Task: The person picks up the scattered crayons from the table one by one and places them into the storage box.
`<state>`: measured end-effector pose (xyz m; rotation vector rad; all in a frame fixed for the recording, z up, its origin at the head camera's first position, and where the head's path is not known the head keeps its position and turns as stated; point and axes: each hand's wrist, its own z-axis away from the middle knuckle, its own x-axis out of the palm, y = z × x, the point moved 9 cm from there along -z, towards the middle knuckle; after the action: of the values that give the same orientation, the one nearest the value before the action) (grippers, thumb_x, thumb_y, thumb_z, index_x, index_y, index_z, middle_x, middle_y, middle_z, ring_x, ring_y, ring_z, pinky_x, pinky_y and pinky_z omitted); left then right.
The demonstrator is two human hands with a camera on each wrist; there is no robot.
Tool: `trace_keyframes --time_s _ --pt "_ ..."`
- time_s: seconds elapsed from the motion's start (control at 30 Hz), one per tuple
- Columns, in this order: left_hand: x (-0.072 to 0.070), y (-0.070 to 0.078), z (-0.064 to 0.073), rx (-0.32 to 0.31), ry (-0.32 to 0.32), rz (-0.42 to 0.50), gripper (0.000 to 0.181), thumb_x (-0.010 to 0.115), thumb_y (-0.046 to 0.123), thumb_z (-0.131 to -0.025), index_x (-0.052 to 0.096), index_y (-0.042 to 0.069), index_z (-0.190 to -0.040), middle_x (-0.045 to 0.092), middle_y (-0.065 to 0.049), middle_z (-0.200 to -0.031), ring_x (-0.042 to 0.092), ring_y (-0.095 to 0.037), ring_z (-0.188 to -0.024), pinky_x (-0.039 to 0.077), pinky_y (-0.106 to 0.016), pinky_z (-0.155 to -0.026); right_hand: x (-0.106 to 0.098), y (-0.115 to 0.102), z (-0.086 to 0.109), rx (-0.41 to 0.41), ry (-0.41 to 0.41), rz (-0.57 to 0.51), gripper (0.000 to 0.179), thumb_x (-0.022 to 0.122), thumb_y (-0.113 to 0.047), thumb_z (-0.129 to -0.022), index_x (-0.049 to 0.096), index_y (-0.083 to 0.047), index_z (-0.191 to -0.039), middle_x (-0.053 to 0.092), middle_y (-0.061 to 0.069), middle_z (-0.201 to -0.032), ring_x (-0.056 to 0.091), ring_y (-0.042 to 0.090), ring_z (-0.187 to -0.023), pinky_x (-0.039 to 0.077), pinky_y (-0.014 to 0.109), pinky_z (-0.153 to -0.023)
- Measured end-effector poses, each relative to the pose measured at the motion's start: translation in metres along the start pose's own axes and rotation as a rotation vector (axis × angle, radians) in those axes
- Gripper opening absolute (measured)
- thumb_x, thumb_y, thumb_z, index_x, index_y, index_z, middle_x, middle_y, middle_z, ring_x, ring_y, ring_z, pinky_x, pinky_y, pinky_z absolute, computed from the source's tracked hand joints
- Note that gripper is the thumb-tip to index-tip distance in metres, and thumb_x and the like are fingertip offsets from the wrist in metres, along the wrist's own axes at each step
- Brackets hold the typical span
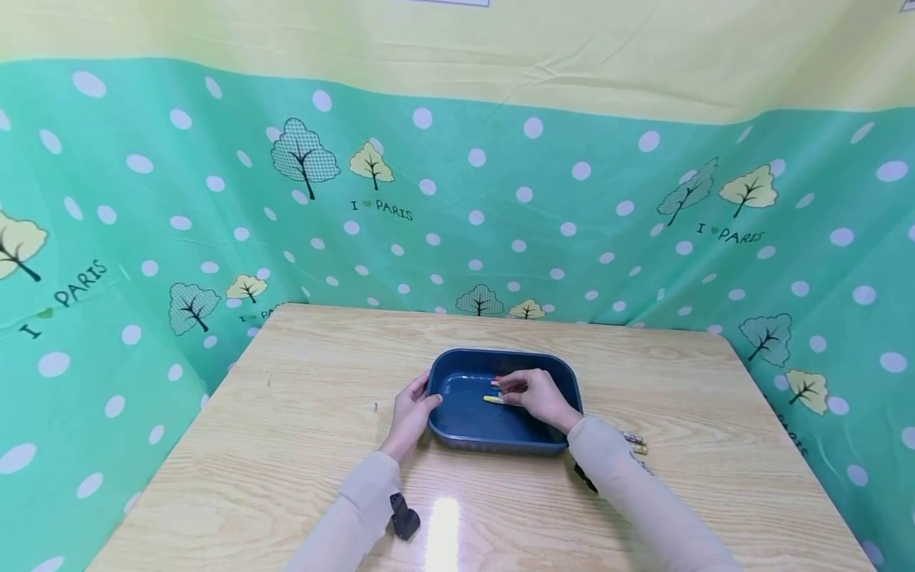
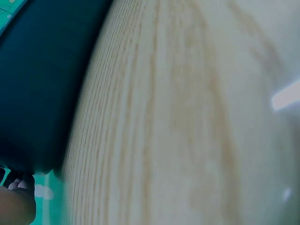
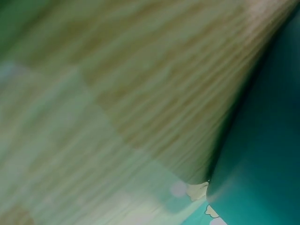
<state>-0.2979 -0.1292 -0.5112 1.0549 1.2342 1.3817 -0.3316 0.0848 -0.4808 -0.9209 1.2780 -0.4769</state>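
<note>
A dark blue rectangular basin (image 1: 472,433) stands on the wooden table. My left hand (image 1: 411,417) grips its left wall, thumb over the rim and fingers outside. In the left wrist view, part of that hand (image 2: 18,199) shows beside the basin's dark side (image 2: 42,93). Reaching over the right side, my right hand (image 1: 536,395) is inside the basin with its thumb and fingers pinched together on what looks like a small crayon, mostly hidden. A yellow crayon (image 1: 492,400) lies at the thumb tip, and a pink crayon (image 1: 495,383) lies near the fingers.
Several more crayons (image 1: 638,450) lie on the table right of the basin, partly behind the right sleeve. A black strap piece (image 1: 404,518) hangs by the left sleeve. A green dotted curtain (image 1: 500,214) stands behind the wooden table (image 1: 322,357).
</note>
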Motion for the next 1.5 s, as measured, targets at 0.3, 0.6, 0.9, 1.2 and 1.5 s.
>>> trace_keyframes --time_s 0.3,0.6,0.9,1.2,1.5 --pt "0.001 0.000 0.000 0.007 0.008 0.003 0.054 0.056 -0.003 -0.080 0.045 -0.001 -0.133 0.040 -0.021 -0.140 0.036 -0.035 -0.130 0.034 -0.043 -0.106 -0.012 0.001 0.001 0.038 0.081 -0.044 0.022 0.067 -0.007 -0.081 0.070 -0.010 -0.102 0.070 0.004 -0.097 0.064 0.012 -0.080 0.056 0.026 -0.067" --pt "0.003 -0.002 0.001 -0.002 0.002 0.009 0.053 0.055 -0.004 -0.080 0.046 0.000 -0.132 0.040 -0.020 -0.140 0.037 -0.034 -0.130 0.034 -0.042 -0.106 -0.023 0.001 0.009 0.042 0.093 -0.079 0.025 0.065 -0.009 -0.082 0.068 -0.009 -0.107 0.069 0.005 -0.102 0.065 0.015 -0.087 0.056 0.028 -0.071" --pt "-0.001 0.000 0.001 0.005 0.009 0.011 0.054 0.056 -0.004 -0.080 0.045 -0.001 -0.132 0.040 -0.020 -0.141 0.036 -0.034 -0.130 0.034 -0.042 -0.107 -0.041 -0.004 0.023 0.016 0.092 -0.114 0.030 0.065 -0.011 -0.083 0.065 -0.005 -0.112 0.067 0.010 -0.109 0.064 0.021 -0.095 0.056 0.029 -0.076" --pt "0.000 -0.001 0.000 0.007 -0.001 0.022 0.053 0.054 -0.005 -0.081 0.044 -0.002 -0.133 0.040 -0.022 -0.140 0.036 -0.034 -0.130 0.033 -0.042 -0.108 -0.073 0.007 0.045 0.040 0.084 -0.152 0.034 0.064 -0.018 -0.085 0.061 -0.007 -0.118 0.064 0.011 -0.116 0.062 0.022 -0.103 0.053 0.034 -0.086" --pt "0.000 -0.001 0.000 -0.004 -0.005 0.029 0.053 0.055 -0.004 -0.081 0.045 0.000 -0.133 0.040 -0.020 -0.141 0.036 -0.033 -0.131 0.034 -0.041 -0.108 -0.103 0.023 0.069 0.038 0.135 -0.103 0.037 0.063 -0.018 -0.086 0.059 -0.003 -0.120 0.063 0.015 -0.115 0.063 0.026 -0.102 0.055 0.025 -0.081"
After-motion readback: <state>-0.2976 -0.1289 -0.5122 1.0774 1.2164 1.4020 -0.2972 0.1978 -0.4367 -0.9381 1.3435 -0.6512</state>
